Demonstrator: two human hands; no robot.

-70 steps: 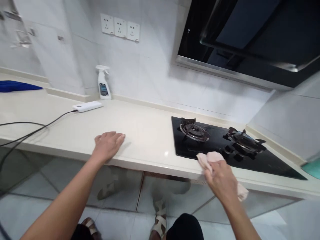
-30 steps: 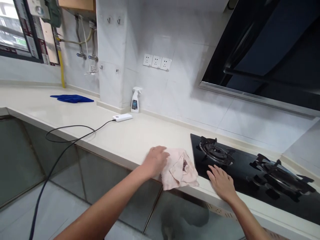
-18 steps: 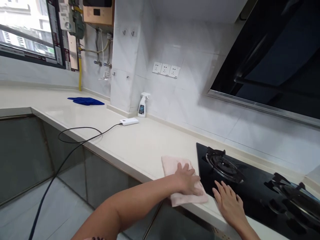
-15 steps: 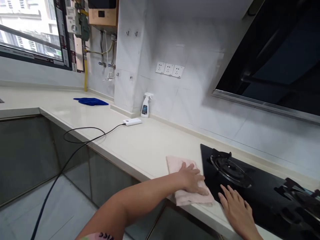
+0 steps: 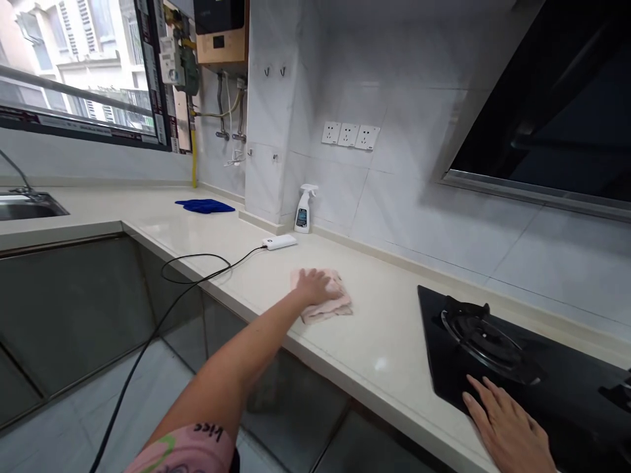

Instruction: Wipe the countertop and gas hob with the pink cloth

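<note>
My left hand (image 5: 315,286) presses down on a crumpled pale pink cloth (image 5: 331,305) on the cream countertop (image 5: 384,335), left of the stove. Its fingers curl over the cloth. My right hand (image 5: 507,426) lies flat with fingers spread on the front edge of the black glass gas hob (image 5: 562,384), just in front of the left burner (image 5: 486,338). It holds nothing.
A white power bank (image 5: 279,242) with a black cable (image 5: 197,272) lies beyond the cloth. A white spray bottle (image 5: 302,210) stands at the wall, a blue cloth (image 5: 204,205) farther left, a sink (image 5: 24,205) at far left. A black range hood (image 5: 557,112) hangs above.
My left hand has slid the pink cloth leftward along the counter, away from the hob. My right hand stays flat on the hob's front edge. The view has turned left.
</note>
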